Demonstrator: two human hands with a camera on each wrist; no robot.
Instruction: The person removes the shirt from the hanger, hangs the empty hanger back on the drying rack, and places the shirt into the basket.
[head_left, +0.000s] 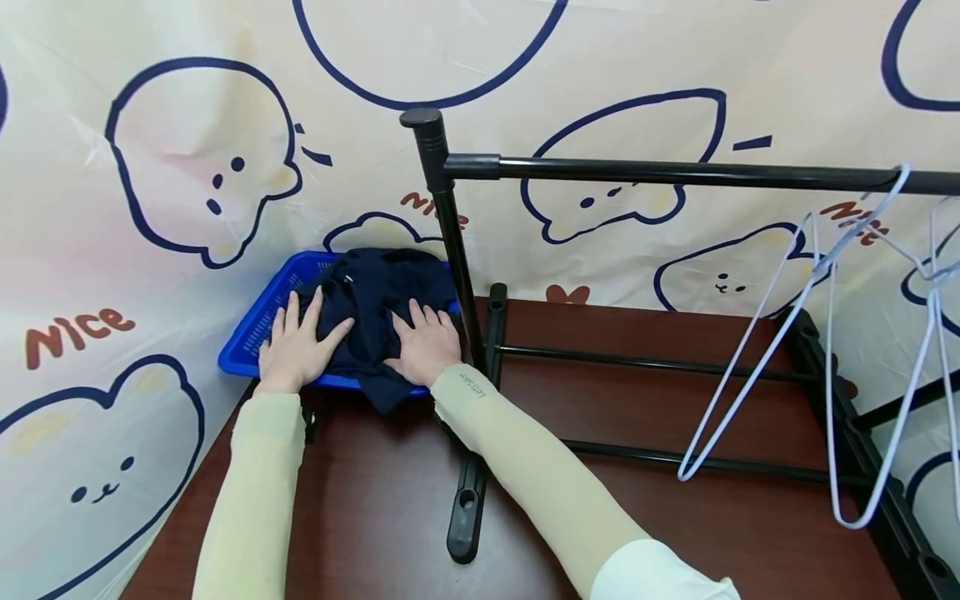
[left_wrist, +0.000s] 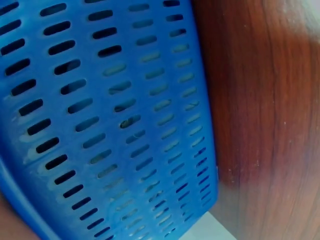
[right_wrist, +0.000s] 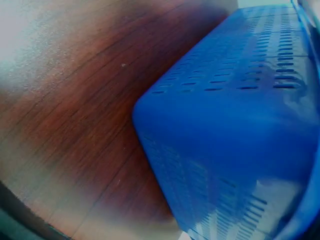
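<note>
A blue plastic basket with slotted walls stands at the table's back left corner. Dark navy clothing is heaped in it, and one piece droops over the front rim. My left hand rests with spread, straight fingers on the left part of the heap near the rim. On the heap's right side, my right hand presses down flat, its fingers also spread. Both wrist views show the outside of the basket wall, with its corner in the right one; neither shows the fingers.
Right of the basket stands a black rack, its upright close beside my right hand and its top bar running right. Pale lilac hangers hang from that bar. Black feet and lower rails lie across the brown table. A printed curtain hangs behind.
</note>
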